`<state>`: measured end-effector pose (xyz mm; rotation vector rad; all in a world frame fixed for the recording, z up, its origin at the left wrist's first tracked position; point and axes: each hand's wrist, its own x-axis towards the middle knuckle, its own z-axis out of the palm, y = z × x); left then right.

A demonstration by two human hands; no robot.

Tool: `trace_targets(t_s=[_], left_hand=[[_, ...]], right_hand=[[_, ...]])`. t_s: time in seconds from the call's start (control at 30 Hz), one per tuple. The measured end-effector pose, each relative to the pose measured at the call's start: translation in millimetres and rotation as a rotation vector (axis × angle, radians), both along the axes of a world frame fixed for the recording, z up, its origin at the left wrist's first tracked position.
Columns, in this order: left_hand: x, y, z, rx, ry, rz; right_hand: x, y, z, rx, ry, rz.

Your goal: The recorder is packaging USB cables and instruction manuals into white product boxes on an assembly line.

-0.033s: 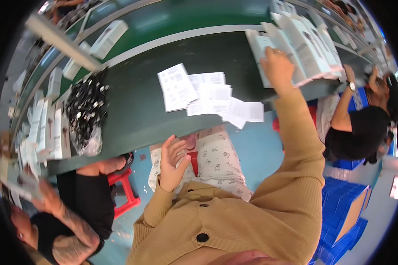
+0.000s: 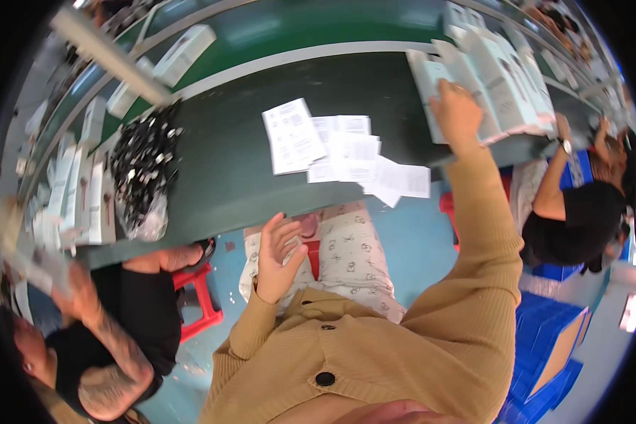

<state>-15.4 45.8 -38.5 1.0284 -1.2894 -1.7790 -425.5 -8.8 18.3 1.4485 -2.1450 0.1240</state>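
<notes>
My right hand reaches out to the far right of the bench. Its bent fingers grip the nearest white box, at the left end of a row of upright white cartons; the fingertips are partly hidden. My left hand hovers over my lap near the bench edge, palm turned inward, fingers apart and loosely curved, with nothing in it. Between the hands, in the middle of the bench, lie a stack of printed leaflets and several loose white paper sheets, overlapping and spreading right.
A heap of black cables in a clear bag lies on the dark green bench at left, beside more white boxes. Co-workers sit on both sides; the left one's hand holds a blurred box. Blue crates stand at lower right.
The whole view has shifted slightly, so the bench things sit a little further right. My right hand stays at the same box. The left co-worker's blurred hands have moved a little.
</notes>
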Motion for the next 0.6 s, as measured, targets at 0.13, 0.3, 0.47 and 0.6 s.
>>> trace_targets(t_s=[0.13, 0.3, 0.47, 0.6], left_hand=[[29, -10, -4, -0.099, -0.035, 0.078], [79, -41, 11, -0.192, -0.094, 0.266], [135, -87, 44, -0.501, -0.244, 0.525], [169, -167, 81, -1.112, -1.013, 0.766]], right_hand=[[-25, 3, -3, 0.055, -0.034, -0.053], [-4, -1, 14, 0.063, 0.083, -0.076], [102, -46, 10, 0.061, -0.44, 0.775], [152, -90, -6, 0.198, -0.613, 0.844]])
